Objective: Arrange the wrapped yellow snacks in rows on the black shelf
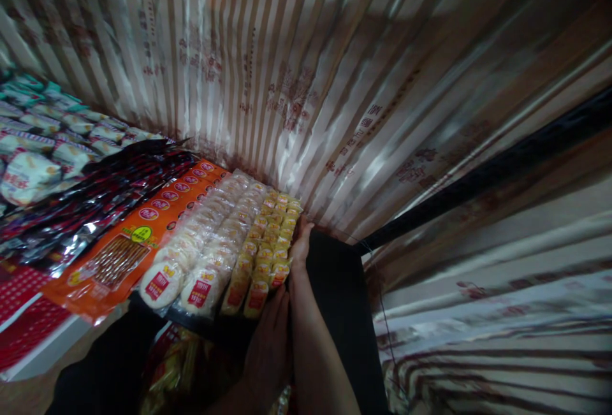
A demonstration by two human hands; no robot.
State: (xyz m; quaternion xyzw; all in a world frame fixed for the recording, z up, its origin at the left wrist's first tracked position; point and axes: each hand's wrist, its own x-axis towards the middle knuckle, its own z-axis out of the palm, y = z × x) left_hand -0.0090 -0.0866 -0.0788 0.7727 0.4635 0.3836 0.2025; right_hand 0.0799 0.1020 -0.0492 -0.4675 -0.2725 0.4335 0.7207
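So the shelf [229, 329] is mostly filled already. From the left you've got white and green packets [43, 141] at the far left edge, then the dark shiny packs [95, 192], then the orange snack bags [138, 236], then two rows of round white cakes [205, 243], all lined up front to back. The yellow-and-red packets [268, 243] are the last bit, sitting in rows along the right edge, right up against the striped curtain [296, 71] at the back. Looks to me like the row is nearly done and just needs squaring up, and the black stretch on the right holds nothing yet.

Your left hand [270, 345] sits flat at the front edge, fingers straight and together, tips touching the nearest yellow packets, not gripping. Your right hand [301, 246] lies along the right side of that row, fingers stretched forward and pressed against it, nothing clamped as far as I can tell.
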